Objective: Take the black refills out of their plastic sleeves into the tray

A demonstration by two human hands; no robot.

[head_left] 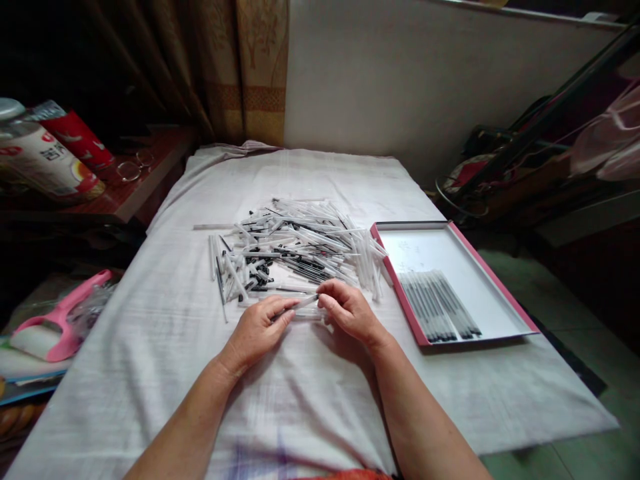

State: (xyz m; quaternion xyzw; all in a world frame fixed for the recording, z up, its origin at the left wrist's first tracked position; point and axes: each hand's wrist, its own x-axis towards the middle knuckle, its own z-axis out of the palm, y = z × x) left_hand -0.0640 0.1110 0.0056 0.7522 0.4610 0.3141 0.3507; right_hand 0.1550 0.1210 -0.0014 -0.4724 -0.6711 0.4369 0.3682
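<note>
Between my hands is a slim pen (306, 302) with a translucent barrel, lying nearly level above the cloth. My left hand (260, 333) pinches its left end with thumb and fingers. At the other end, the fingertips of my right hand (350, 312) close on the dark tip. Just beyond my hands spreads a loose pile of pen parts (305, 243): clear barrels, dark refills and small black caps. To the right, a shallow box lid (480, 280) with pink sides holds a row of similar pens (435, 305) laid side by side.
A pale cloth (150, 373) covers the table. On a wooden side table (145, 193) at the left are a labelled jar (47, 160), a red can (75, 137) and glasses (131, 168). A pink lint roller (60, 323) lies lower left. A wall (380, 80) and curtain (240, 67) stand behind.
</note>
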